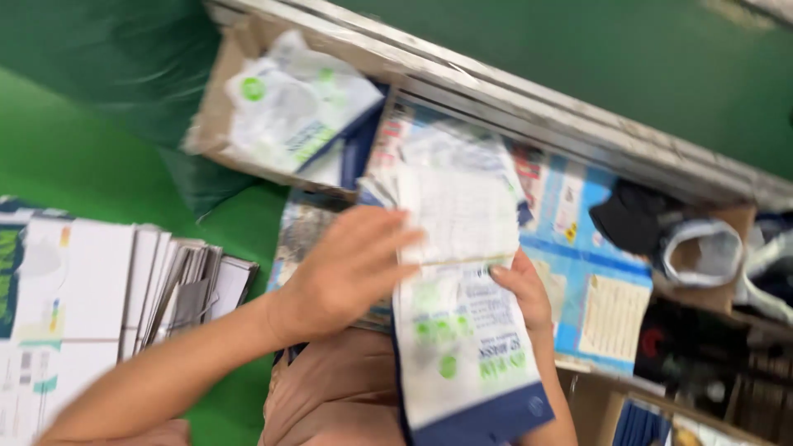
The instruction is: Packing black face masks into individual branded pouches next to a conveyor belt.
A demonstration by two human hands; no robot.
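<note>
Two hands on a flat mask packet over a cluttered green bench

From the left: a stack of flattened white cartons, then the left hand, fingers spread open and pressing flat on the packet. The packet is white with green print and a dark blue bottom edge, blurred, held near centre. The right hand grips its right edge, fingers curled round it.

Single head-worn view, tilted down and close over the hands, motion-blurred, seemingly rolled sideways
</note>
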